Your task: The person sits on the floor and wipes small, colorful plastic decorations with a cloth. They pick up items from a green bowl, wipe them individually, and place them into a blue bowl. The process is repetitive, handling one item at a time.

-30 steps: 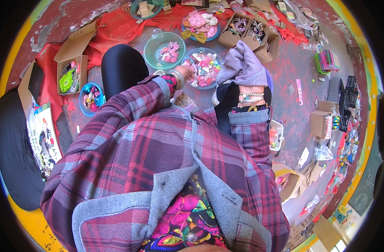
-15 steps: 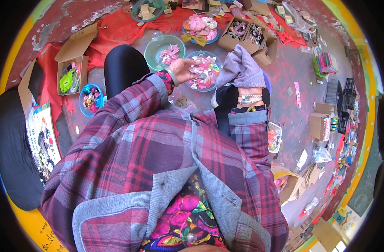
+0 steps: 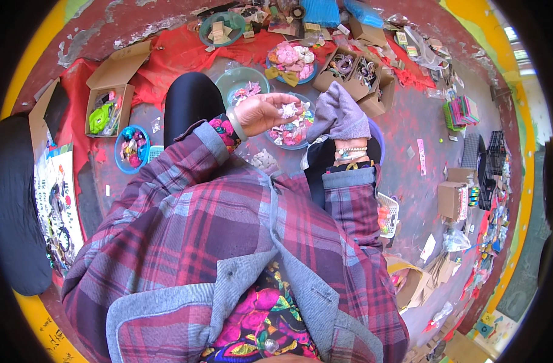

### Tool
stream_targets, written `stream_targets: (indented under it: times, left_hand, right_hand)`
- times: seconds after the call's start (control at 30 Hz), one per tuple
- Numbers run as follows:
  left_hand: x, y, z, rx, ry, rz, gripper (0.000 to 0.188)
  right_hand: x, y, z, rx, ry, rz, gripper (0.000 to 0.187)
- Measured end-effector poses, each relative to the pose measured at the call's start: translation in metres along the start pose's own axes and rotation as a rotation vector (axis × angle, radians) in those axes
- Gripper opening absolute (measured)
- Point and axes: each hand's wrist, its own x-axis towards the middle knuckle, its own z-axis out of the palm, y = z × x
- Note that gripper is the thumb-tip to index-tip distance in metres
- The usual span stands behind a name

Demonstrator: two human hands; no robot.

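Observation:
My left hand [image 3: 258,114] pinches a small white ornament [image 3: 289,111] between thumb and fingertips. What kind of ornament it is cannot be made out. Just beneath lies a clear bowl [image 3: 286,147] filled with pink, white and mixed-colour small pieces. A purple-grey cloth [image 3: 342,115] covers my right hand beside this bowl, so the fingers are hidden; only the braceleted wrist [image 3: 351,151] shows. Beyond my left hand stands a pale green bowl [image 3: 223,85] with a few pink pieces.
A basin of pink flowers [image 3: 291,58] and cardboard boxes of cords [image 3: 368,97] stand farther off. To the left are a blue basin of shiny pieces [image 3: 131,148] and an open carton [image 3: 99,121]. At right are a white basket [image 3: 390,221] and a small carton [image 3: 452,199].
My left hand has lifted from the bowl's pieces and come nearer, with the small white ornament now showing in its fingers. The cloth-covered right hand stays beside the bowl. The view has shifted slightly.

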Motion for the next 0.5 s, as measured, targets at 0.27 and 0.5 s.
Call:
stream_targets:
  times: [0.27,0.5]
  left_hand:
    - [-0.001,0.004,0.013,0.039,-0.017,0.011,0.047]
    - [-0.006,0.010,0.032,0.086,0.073,-0.044,0.039]
  right_hand:
    - [-0.001,0.001,0.002,-0.009,0.058,-0.012,0.024]
    - [0.021,0.007,-0.031,0.091,-0.288,0.077,0.024]
